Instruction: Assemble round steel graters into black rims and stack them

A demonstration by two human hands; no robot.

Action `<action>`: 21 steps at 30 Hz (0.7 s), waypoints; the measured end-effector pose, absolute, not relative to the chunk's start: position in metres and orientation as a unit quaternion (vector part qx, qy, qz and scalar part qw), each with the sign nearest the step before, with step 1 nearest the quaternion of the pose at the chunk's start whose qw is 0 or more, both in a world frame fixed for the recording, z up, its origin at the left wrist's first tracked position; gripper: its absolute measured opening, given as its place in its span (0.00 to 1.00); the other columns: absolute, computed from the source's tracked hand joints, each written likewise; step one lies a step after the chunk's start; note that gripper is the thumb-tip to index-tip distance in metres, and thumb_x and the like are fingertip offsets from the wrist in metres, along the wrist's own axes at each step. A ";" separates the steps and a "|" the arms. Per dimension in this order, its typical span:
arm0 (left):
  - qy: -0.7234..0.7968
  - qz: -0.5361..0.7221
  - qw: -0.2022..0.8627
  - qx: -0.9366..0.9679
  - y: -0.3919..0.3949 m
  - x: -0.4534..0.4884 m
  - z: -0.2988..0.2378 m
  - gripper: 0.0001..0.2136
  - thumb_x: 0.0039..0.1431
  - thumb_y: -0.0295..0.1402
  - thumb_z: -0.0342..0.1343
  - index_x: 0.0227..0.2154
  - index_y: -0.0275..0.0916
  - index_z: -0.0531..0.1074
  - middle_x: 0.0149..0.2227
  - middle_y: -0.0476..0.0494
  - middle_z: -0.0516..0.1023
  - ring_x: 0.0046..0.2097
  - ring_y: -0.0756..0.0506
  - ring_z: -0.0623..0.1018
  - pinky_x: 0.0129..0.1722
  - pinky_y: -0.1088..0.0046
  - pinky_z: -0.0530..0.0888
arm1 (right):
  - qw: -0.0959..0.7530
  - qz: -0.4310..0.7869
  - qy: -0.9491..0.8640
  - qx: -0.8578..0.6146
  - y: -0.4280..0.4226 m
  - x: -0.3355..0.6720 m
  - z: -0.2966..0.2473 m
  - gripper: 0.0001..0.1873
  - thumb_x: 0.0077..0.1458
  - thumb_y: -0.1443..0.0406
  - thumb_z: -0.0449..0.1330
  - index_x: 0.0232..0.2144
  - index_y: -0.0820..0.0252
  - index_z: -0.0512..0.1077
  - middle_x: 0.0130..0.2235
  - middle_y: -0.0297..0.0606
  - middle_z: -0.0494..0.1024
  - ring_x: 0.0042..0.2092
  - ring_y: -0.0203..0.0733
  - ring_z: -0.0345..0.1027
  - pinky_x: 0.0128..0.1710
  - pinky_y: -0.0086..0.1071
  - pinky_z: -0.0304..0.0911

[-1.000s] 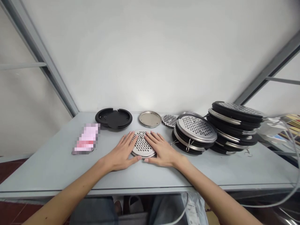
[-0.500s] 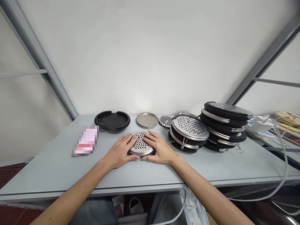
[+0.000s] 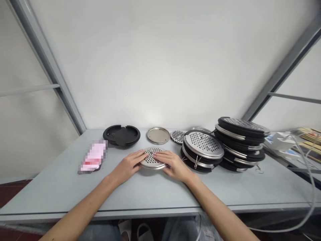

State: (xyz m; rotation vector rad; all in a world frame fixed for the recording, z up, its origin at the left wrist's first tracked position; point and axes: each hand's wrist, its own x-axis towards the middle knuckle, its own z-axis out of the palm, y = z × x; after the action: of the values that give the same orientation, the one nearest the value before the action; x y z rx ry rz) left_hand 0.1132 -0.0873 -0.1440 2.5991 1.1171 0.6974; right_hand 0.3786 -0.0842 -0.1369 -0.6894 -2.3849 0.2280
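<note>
A round perforated metal disc with a silver rim is between my hands near the middle of the table. My left hand grips its left edge, fingers on top and thumb at the rim. From the right side, my right hand holds it the same way. The near rim seems slightly raised off the table. Behind it lie a plain shallow metal disc and a smaller perforated plate. A black round base with a notched rim sits at the back left.
On the right stand a shorter stack and a taller stack of black-rimmed perforated discs, some with wire clips. A blurred pink phone-like object lies at left. A white cable hangs over the table's right front edge.
My fingers have drawn back from the disc's top toward its two sides, and my thumbs have moved from the front to the rim. The view has tilted up slightly.
</note>
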 end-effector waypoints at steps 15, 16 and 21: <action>0.587 0.182 -0.089 0.784 -0.045 0.140 -0.096 0.20 0.60 0.37 0.53 0.53 0.33 0.66 0.57 0.30 0.69 0.60 0.35 0.66 0.58 0.58 0.65 | 0.285 0.082 -0.888 -0.351 -0.097 0.384 -0.141 0.32 0.52 0.54 0.62 0.56 0.63 0.67 0.57 0.50 0.71 0.59 0.53 0.63 0.58 0.47 0.57; 0.595 0.164 -0.085 0.782 -0.038 0.145 -0.095 0.18 0.59 0.36 0.54 0.50 0.32 0.68 0.52 0.29 0.73 0.57 0.34 0.70 0.55 0.57 0.68 | 0.288 0.079 -0.885 -0.357 -0.097 0.383 -0.141 0.29 0.53 0.55 0.61 0.55 0.62 0.68 0.56 0.49 0.71 0.58 0.52 0.64 0.58 0.47 0.58; 0.622 0.102 -0.067 0.773 -0.027 0.152 -0.097 0.14 0.59 0.23 0.49 0.47 0.26 0.69 0.40 0.22 0.78 0.43 0.33 0.79 0.40 0.60 0.74 | 0.294 0.066 -0.874 -0.382 -0.096 0.382 -0.139 0.27 0.53 0.53 0.61 0.51 0.62 0.71 0.53 0.48 0.74 0.55 0.52 0.66 0.56 0.46 0.59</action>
State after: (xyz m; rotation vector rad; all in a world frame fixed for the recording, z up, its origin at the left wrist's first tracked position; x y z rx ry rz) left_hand 0.1515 -0.0267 -0.0970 2.5383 2.0416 0.3357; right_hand 0.3823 -0.0964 -0.1391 -1.0175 -2.3264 0.1762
